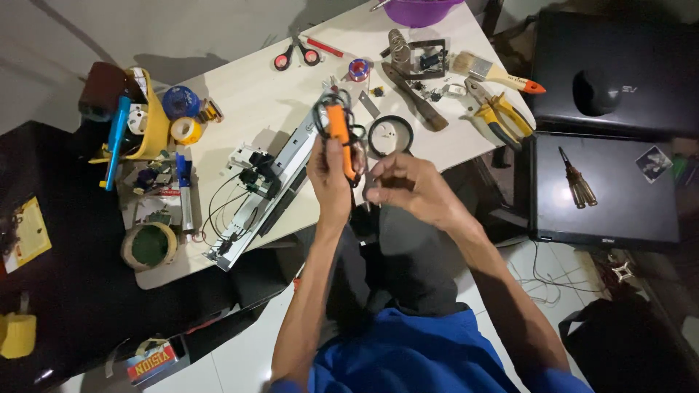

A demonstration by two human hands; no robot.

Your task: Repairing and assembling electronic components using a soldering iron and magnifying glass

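Nearest the camera, the person's left hand point(331, 182) is wrapped around an orange-handled tool point(341, 140), fingers curled tight on its grip, holding it upright just off the near edge of the white table point(247, 94). Black cable is looped loosely around the tool's upper end. The right hand point(404, 188) sits just beside it, fingertips pressed together as if pinching the cable, though what they grip is too small to tell. The cable looks only partly sorted, with loops hanging free. Just beyond, a long metal printer assembly point(266, 189) lies diagonally toward the near edge, wires trailing. Farther back lie a black ring point(389, 135), yellow-handled pliers point(499, 113), a paintbrush point(495, 73) and, by the far edge, red scissors point(296, 54).
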